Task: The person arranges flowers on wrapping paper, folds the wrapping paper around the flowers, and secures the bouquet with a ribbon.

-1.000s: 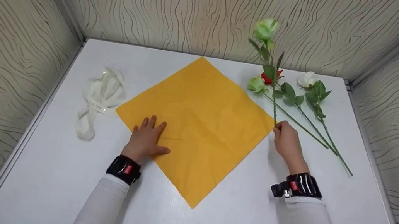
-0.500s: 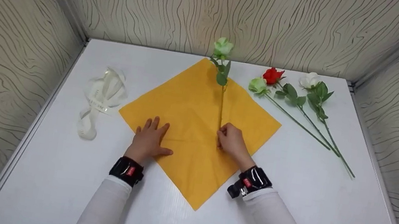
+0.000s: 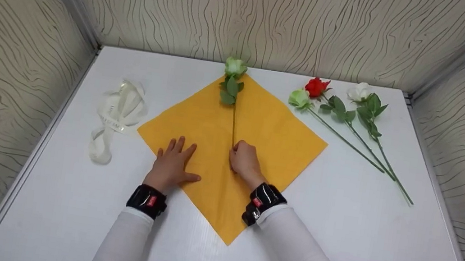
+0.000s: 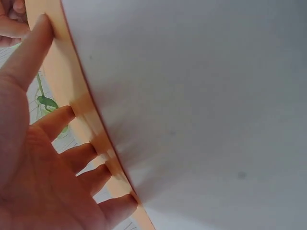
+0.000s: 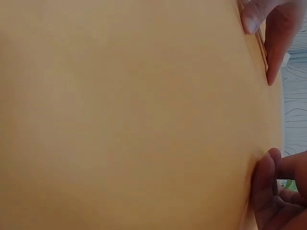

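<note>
A square yellow wrapping sheet (image 3: pixel 277 132) lies cornerwise on the white table. My right hand (image 3: pixel 246 162) pinches the lower stem of a pale green rose (image 3: pixel 235 67) over the middle of the sheet; the bloom points to the sheet's far corner. In the right wrist view the curled fingers (image 5: pixel 264 182) are down at the sheet's surface. My left hand (image 3: pixel 170 165) rests with spread fingers on the sheet's left edge. The left wrist view shows its fingertips (image 4: pixel 62 115) touching the sheet near its edge.
To the right lie another green rose (image 3: pixel 299 99), a red rose (image 3: pixel 317 87) and a white rose (image 3: pixel 359 92), their stems crossing toward the near right. A cream printed ribbon (image 3: pixel 119 108) lies loosely looped at the left. Patterned panels (image 3: pixel 248 14) enclose the table's back and sides.
My right hand has carried the green rose left from beside the other roses to the sheet's middle, and lowered it. My left hand has stayed almost still.
</note>
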The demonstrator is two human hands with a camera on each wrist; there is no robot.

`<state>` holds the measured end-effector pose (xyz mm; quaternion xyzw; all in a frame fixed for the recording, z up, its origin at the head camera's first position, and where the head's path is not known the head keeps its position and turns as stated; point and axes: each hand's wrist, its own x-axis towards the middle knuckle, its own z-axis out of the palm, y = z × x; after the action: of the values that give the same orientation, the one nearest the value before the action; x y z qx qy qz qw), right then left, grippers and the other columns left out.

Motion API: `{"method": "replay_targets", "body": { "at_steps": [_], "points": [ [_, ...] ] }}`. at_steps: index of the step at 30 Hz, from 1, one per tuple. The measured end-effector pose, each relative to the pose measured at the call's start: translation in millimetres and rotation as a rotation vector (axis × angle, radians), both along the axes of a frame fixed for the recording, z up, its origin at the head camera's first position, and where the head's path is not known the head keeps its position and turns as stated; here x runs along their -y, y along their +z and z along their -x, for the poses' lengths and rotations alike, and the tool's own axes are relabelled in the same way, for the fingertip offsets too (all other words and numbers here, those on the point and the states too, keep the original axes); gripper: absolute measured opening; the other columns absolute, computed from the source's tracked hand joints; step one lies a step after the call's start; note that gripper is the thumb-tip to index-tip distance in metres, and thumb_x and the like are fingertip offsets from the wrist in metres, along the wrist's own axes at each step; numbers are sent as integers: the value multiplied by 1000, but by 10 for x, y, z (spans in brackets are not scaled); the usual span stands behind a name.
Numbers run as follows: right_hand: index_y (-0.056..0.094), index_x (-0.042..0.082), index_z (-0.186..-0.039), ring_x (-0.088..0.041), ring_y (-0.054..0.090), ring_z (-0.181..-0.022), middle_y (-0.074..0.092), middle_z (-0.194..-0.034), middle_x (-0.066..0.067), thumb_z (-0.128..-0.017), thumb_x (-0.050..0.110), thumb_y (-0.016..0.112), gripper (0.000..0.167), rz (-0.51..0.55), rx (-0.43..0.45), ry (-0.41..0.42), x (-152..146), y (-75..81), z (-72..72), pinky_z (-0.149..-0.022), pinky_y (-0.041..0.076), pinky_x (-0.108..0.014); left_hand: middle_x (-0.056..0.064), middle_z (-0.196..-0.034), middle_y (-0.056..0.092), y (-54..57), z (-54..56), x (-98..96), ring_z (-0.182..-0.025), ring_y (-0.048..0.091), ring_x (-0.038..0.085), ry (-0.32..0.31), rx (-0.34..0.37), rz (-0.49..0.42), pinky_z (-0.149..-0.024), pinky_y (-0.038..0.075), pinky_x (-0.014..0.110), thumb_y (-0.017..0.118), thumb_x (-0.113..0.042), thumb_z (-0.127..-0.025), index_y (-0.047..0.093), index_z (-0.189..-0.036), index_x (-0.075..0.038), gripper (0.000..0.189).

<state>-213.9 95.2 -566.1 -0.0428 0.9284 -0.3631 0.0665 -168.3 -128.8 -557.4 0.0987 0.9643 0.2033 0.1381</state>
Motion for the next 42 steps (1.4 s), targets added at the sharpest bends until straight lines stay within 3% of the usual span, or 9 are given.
{"method": "replay_targets", "body": {
  "at_steps": [4,8,16,22,32,36,40,42],
  "points": [
    [58,-10,-125,-26,66,-89,66,-107,-25,-95,5,57,33,-50,-50,42,7,-27,30,-77,53,-37,22,-160,16,0,8,7,-146,9,41,0,-2,0,-111,12,66,77,-54,-78,36,-153,-15,94],
    [57,-9,-129,-29,62,-105,64,-117,-25,-96,4,56,36,-45,-45,100,5,-19,56,-88,51,-40,21,-160,15,-6,13,10,-147,9,40,-3,5,2,-111,11,65,76,-54,-79,35,-153,-15,94],
    [57,-7,-131,-27,62,-105,63,-121,-23,-96,7,59,38,-5,-35,96,41,-21,77,-91,49,-39,22,-160,17,-4,9,5,-146,10,41,-11,-6,6,-110,13,66,76,-54,-79,36,-153,-15,93],
    [60,-3,-131,-24,61,-91,66,-115,-18,-94,13,64,40,-15,-37,93,69,-39,59,-86,50,-37,22,-159,17,1,33,22,-146,11,41,-20,2,32,-110,14,65,76,-56,-79,35,-153,-16,94],
    [61,-2,-130,-28,61,-112,63,-125,-17,-95,18,64,41,-50,-25,40,112,-75,23,-92,49,-42,21,-160,18,-4,31,43,-146,11,40,-15,1,33,-110,15,65,75,-57,-78,35,-153,-16,94],
    [60,-1,-132,-24,62,-101,65,-120,-15,-96,20,63,42,-41,-17,49,98,-76,20,-87,50,-38,20,-160,17,-10,23,40,-147,10,40,-12,3,26,-111,14,65,75,-57,-79,35,-154,-17,94],
    [55,-1,-136,-19,56,-75,64,-96,-12,-98,24,61,46,36,18,83,45,-68,20,-69,47,-33,20,-160,17,-11,18,39,-147,10,40,-7,8,15,-111,13,64,75,-57,-79,35,-154,-17,94],
    [52,-2,-139,-19,53,-70,59,-88,-10,-99,25,60,49,80,29,106,-20,-65,20,-66,44,-33,20,-160,17,-16,17,37,-147,10,40,-7,5,11,-111,13,65,76,-57,-78,35,-154,-17,94]
  ]
}}
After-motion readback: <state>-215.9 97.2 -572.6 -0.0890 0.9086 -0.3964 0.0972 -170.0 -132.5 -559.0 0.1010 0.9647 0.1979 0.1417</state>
